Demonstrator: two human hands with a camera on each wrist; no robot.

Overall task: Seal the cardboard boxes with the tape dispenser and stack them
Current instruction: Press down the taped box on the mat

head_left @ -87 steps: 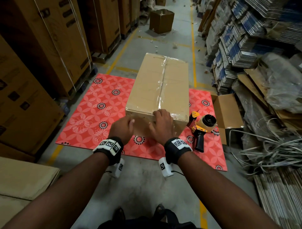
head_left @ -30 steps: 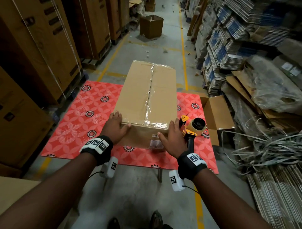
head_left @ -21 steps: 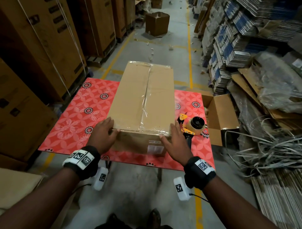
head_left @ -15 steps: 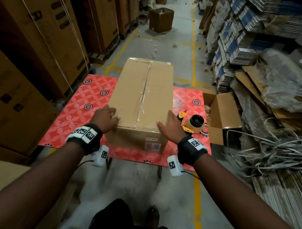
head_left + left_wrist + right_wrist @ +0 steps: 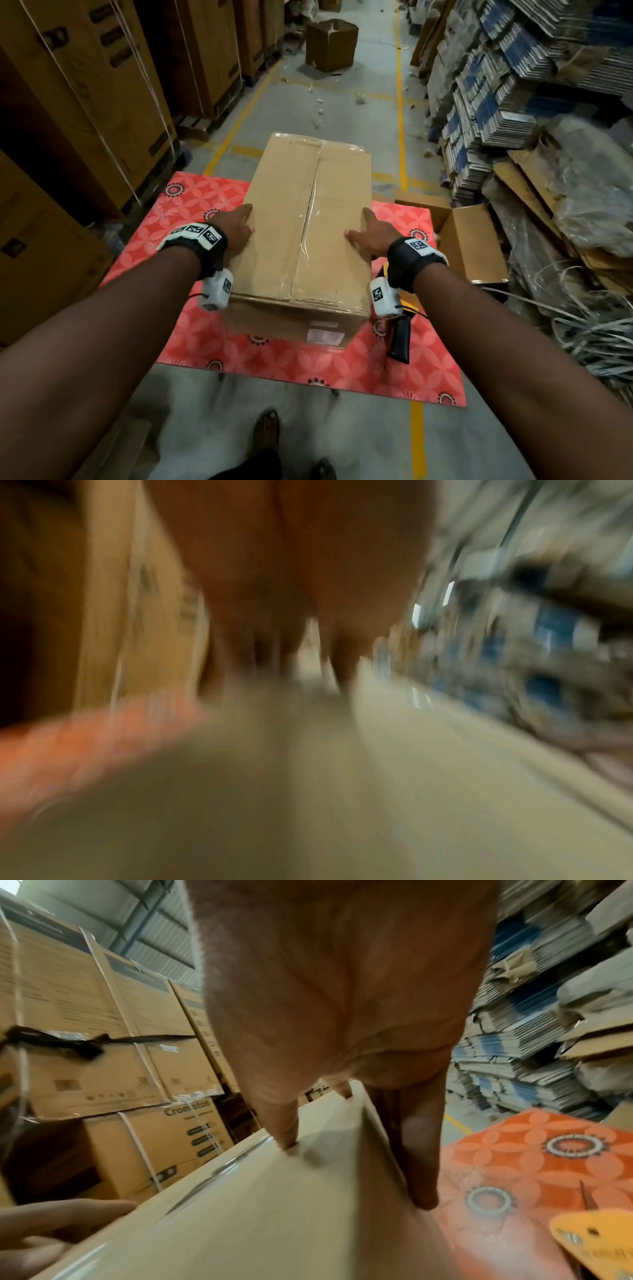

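Note:
A long brown cardboard box (image 5: 308,222) lies on the red patterned table (image 5: 274,356), with clear tape along its top seam. My left hand (image 5: 245,221) lies against the box's left side with the thumb on the top edge. My right hand (image 5: 363,226) mirrors it on the right side. In the right wrist view the thumb (image 5: 287,1137) presses on the box top (image 5: 257,1218) and straight fingers (image 5: 418,1177) run down its side. The tape dispenser (image 5: 399,337) lies on the table under my right wrist, with its yellow part (image 5: 596,1242) showing. The left wrist view is smeared by motion.
An open carton (image 5: 472,240) stands off the table's right edge. Flattened cartons (image 5: 496,85) and loose strapping (image 5: 582,325) pile up on the right. Tall strapped boxes (image 5: 85,85) line the left. A loose box (image 5: 330,44) sits down the aisle.
Both hands have slid from the box's near corners forward along its sides to about mid-length. I have come closer to the table. The dispenser has stayed where it was.

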